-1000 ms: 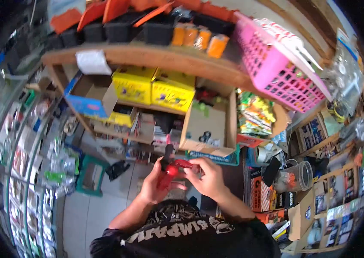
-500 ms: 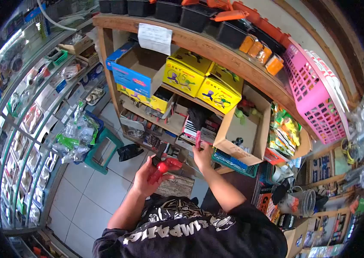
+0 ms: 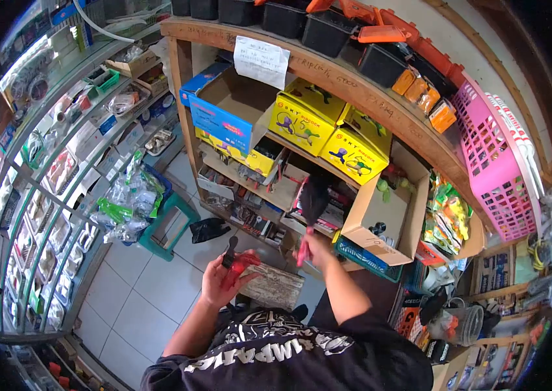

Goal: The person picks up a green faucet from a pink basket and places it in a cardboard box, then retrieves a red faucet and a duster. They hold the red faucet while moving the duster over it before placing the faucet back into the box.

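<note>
My left hand (image 3: pixel 220 281) is closed on a red object (image 3: pixel 240 266) with a black handle-like part (image 3: pixel 229 251) sticking up; blur hides its exact shape. To the right, my right hand (image 3: pixel 317 251) grips the pinkish-red handle (image 3: pixel 303 252) of a brush-like tool, whose dark head (image 3: pixel 315 196) points up toward the shelf. The two hands are apart, both in front of my torso. Beyond my right hand stands an open cardboard box (image 3: pixel 390 212) with green and dark items inside.
A wooden shelf (image 3: pixel 328 60) holds a blue box (image 3: pixel 218 124), yellow boxes (image 3: pixel 302 124) and a pink basket (image 3: pixel 494 163). A green stool (image 3: pixel 171 228) stands on the tiled floor, near a black bag (image 3: pixel 209 230). Wire racks (image 3: pixel 35 195) line the left.
The view has shifted, so the shelf appears farther right. My right hand and the tool sit lower against the shelf. The red object in my left hand has turned, its black part now upright.
</note>
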A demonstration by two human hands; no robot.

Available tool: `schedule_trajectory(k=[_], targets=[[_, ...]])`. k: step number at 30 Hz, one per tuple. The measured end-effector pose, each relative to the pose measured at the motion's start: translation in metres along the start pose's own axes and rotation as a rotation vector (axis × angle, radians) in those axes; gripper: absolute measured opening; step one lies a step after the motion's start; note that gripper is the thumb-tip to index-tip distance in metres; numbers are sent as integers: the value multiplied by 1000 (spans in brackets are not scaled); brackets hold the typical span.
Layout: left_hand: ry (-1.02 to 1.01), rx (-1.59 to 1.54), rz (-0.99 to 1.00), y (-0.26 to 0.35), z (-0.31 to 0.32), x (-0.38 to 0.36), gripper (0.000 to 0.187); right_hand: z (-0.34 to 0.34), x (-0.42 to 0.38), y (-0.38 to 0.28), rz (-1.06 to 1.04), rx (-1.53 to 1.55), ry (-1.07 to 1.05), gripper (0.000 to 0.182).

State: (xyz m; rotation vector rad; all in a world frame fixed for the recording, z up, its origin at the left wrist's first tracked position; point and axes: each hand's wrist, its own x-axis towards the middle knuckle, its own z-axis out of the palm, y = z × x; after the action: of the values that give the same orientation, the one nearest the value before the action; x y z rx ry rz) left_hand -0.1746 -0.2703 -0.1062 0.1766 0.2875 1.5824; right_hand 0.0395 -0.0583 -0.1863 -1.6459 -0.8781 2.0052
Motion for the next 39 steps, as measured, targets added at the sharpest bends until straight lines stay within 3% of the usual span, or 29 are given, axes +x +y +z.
schedule_trajectory(k=[2,4,6,8,9,10,11,12,14,15,16,18,19,20,22,23,24,25,26,27,28,29,30,32,34,36,37,38,39], targets=[[149,32,-44,-2,-19,4,41,-8,-55,22,101,141,96,11],[144,-44,-50,-9,-55,11,42,-43,-83,66,21,-64,42,13],[337,-15,-55,-13,-66,14,38,-66,-141,83,-157,-389,-215,16],[360,-19,-76,-19,-79,20,39,-88,-173,99,-569,-782,-386,25],[306,-73,-78,-23,-89,29,42,-90,-192,99,-563,-779,-380,25],[253,-124,-77,-20,-79,35,45,-90,-211,97,-384,-676,-328,30],[206,-23,-9,-25,-67,41,48,-89,-224,97,-208,-569,-277,37],[40,196,128,-22,-49,44,49,-90,-231,99,-204,-565,-280,37],[-76,-233,12,-22,-37,45,52,-89,-240,93,-216,-629,-173,43],[-81,-230,14,-23,-26,47,52,-95,-251,73,-102,-555,-374,49],[-126,-160,25,-25,-12,51,53,-109,-254,76,-113,-561,-373,49],[-150,-45,36,-26,28,43,60,-137,-258,85,-456,-526,-445,36],[-121,-53,19,-30,34,42,61,-129,-273,78,-504,-522,-342,12],[-90,-59,3,-34,39,41,62,-133,-282,74,-518,-526,-339,12],[-104,-1,-15,-35,54,31,67,-142,-294,78,-215,-445,-346,30],[-155,-176,-62,-43,53,32,68,-147,-297,86,-382,-563,-379,27],[-203,-355,-109,-52,54,33,69,-150,-303,92,-382,-561,-380,27],[-116,-129,-84,-49,85,21,69,-151,-310,98,-528,-571,-380,13],[-200,1,-22,-55,90,17,66,-149,-315,102,-684,-581,-385,10],[-260,131,30,-61,93,17,64,-146,-318,113,-714,-505,-258,13],[-311,267,73,-66,97,14,62,-151,-317,118,-715,-495,-274,13],[-15,-72,66,-65,102,10,59,-159,-315,122,-519,-380,-294,12],[-255,-156,-71,-63,93,9,59,-166,-315,125,-321,-264,-309,25],[-179,-153,-74,-68,105,7,60,-176,-320,117,-317,-242,-400,24],[-103,-191,-83,-70,114,10,63,-177,-332,106,-488,-543,-387,13],[-170,-55,-70,-70,126,13,69,-188,-328,114,-608,-489,-368,17],[-170,-115,-49,-75,125,15,67,-196,-326,119,-483,-290,-388,11],[-168,-175,-26,-80,123,18,65,-203,-323,122,-353,-92,-409,17],[-98,-459,-171,-70,121,17,62,-202,-321,123,-380,25,-469,15]])
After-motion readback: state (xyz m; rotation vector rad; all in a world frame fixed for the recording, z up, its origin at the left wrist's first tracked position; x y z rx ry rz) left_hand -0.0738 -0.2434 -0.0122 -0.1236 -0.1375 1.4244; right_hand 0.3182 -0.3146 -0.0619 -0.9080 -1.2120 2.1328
